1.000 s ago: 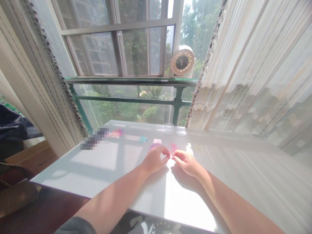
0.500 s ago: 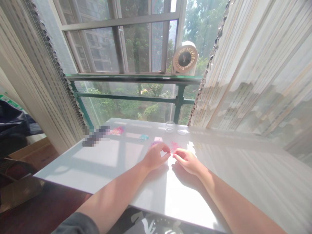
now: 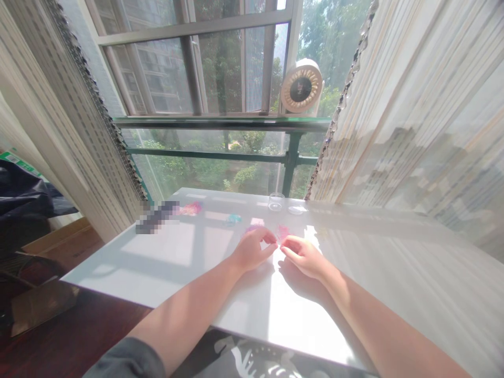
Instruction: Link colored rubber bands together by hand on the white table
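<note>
Over the middle of the white table (image 3: 157, 278), my left hand (image 3: 254, 249) has its thumb and fingertips pinched together. My right hand (image 3: 303, 255) is pinched too, its fingertips almost meeting those of the left. Whatever lies between the fingertips is too small to make out. Just beyond the hands is a small pink pile (image 3: 282, 231), and a purple pile (image 3: 252, 229) is partly hidden behind my left hand. Farther left lie a turquoise pile (image 3: 233, 219) and a pink-and-orange pile (image 3: 191, 208) of small pieces.
Near the far edge stand a clear round container (image 3: 276, 202) and a white lid-like disc (image 3: 296, 210). A blurred-out dark object (image 3: 157, 217) lies at the left. Beyond the table are a green railing (image 3: 205, 154), a round white fan (image 3: 301, 89) and curtains (image 3: 397, 105).
The view has shifted slightly. Both hands stay pinched in nearly the same place, with the fingertips a little closer together. The piles and container have not moved on the table.
</note>
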`<control>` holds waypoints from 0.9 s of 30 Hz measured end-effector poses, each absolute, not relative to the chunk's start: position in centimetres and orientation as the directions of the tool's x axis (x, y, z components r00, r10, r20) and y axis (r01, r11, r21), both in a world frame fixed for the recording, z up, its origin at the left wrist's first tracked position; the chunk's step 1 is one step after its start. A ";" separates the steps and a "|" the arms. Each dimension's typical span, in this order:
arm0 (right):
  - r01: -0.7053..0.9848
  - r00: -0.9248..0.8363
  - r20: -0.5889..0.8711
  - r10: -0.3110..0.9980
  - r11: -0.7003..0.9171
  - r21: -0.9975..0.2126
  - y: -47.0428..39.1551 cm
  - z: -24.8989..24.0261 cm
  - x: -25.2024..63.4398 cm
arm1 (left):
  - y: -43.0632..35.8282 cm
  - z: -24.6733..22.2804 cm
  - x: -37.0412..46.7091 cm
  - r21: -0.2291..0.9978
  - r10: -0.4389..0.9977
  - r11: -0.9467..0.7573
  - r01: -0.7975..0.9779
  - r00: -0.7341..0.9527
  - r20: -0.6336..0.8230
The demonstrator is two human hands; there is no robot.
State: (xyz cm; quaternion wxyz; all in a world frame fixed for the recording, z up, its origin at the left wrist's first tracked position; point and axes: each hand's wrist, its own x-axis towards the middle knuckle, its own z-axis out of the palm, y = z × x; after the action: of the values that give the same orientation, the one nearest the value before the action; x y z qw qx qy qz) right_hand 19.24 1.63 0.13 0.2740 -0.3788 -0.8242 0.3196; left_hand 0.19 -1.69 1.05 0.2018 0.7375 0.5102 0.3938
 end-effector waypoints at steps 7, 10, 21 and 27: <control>0.452 -0.571 0.214 0.792 0.521 -0.724 1.5 0.3 19.2 | -1.6 0.7 0.2 0.696 0.910 -0.403 0.594 0.176 0.376; 0.465 -0.571 0.198 0.797 0.512 -0.722 1.5 0.3 19.2 | -1.6 0.7 0.2 0.702 0.910 -0.401 0.589 0.172 0.377; 0.473 -0.559 0.206 0.803 0.513 -0.716 1.5 0.3 19.2 | -1.7 0.7 0.1 0.702 0.907 -0.409 0.583 0.173 0.385; 0.482 -0.561 0.200 0.803 0.514 -0.710 1.6 0.2 19.3 | -1.7 0.7 0.1 0.705 0.906 -0.410 0.579 0.169 0.388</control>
State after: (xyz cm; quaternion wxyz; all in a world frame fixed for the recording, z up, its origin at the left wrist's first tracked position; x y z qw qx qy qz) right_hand 19.27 1.57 0.18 0.2632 -0.3873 -0.8293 0.3049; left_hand 0.12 -1.68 0.69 0.2031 0.7370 0.5038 0.4022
